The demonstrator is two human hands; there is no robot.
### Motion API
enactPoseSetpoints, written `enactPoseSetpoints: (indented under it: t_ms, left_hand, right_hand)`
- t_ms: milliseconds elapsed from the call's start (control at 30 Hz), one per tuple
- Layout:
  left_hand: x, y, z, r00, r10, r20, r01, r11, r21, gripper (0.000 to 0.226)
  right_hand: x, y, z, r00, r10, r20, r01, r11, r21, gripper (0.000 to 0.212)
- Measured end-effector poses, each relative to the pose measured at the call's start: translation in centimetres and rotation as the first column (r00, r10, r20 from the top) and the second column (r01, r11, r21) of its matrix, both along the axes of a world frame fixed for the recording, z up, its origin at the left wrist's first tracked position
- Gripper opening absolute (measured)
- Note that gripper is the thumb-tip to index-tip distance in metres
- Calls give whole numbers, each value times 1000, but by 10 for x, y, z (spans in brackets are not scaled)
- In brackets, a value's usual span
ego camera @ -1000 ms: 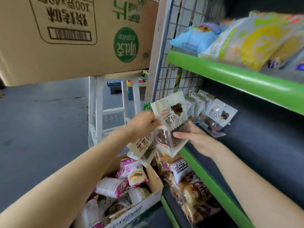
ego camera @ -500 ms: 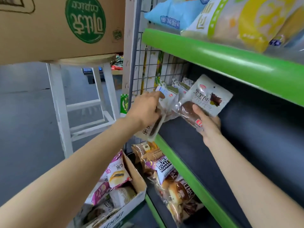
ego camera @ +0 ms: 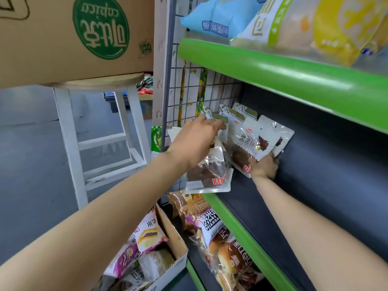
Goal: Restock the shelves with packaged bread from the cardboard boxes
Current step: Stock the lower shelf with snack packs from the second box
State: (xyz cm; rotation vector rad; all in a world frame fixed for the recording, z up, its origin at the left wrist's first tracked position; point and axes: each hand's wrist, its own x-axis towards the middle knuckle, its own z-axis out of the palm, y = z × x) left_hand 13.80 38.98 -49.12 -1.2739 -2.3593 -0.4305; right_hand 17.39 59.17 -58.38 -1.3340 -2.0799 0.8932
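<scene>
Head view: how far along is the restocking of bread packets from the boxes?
Done: a few packets stand against the wire grid at the shelf's left end. In hand: the right hand sets two dark-bread packets beside them; the left hand grips another packet at the shelf edge. Left: most of the shelf is bare, and the open box below holds more packets.

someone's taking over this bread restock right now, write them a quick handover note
Left hand: grips a dark bread packet, hanging at the front of the middle shelf.
Right hand: holds another packet upright against the row at the shelf's left end.
Done: a few packets already stand by the wire grid.
Left: seat both held packets, then refill from the open box on the floor, which holds more bread. Most of the shelf is bare.
</scene>
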Motion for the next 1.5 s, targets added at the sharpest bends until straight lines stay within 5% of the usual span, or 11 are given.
enactPoseSetpoints:
  t_ms: [100,167,267,367,467,600,733,933,1067,1267,1500]
  left_hand:
    - [2,1,5,1000,-20,12,20,1000,15,52]
    - [4,2,7,999,-36,14,36,999,4,49]
    - [6,4,8,998,-69,10,69,997,-24,44]
    - [10,9,11,992,-114,45,115,993,-27,41]
    - [16,9,7,986,-118,116,112,992,58,39]
    - [12,4,-6,985,-2,172,-40,971,237,51]
    - [5,17,-36,928,36,371,-66,995,70,54]
    - [-3,54,-88,820,116,560,40,965,-258,76]
    - [-4,59,-97,788,145,599,5,971,-240,74]
    - [9,35,-76,777,105,620,-97,994,-46,51]
    - [37,-39,-51,737,131,663,-277,953,120,23]
  right_hand:
    - [10,-11,11,999,-54,-2,54,996,69,75]
    - [22,-27,20,976,7,-220,50,967,252,73]
    - [48,-55,37,751,506,-424,-466,861,203,56]
    - [58,-66,41,591,783,-192,-798,603,3,62]
    - [55,-67,38,638,735,-232,-761,647,-45,47]
    - [50,-53,25,802,468,-372,-505,863,-3,42]
    - [42,-41,9,801,297,-519,-363,931,-27,47]
    - [26,-28,-10,911,368,-187,-349,928,129,66]
    - [30,-25,-6,927,371,-47,-363,923,129,74]
    - [58,-46,7,955,230,-188,-192,960,203,52]
    - [76,-114,35,744,666,-58,-660,745,94,24]
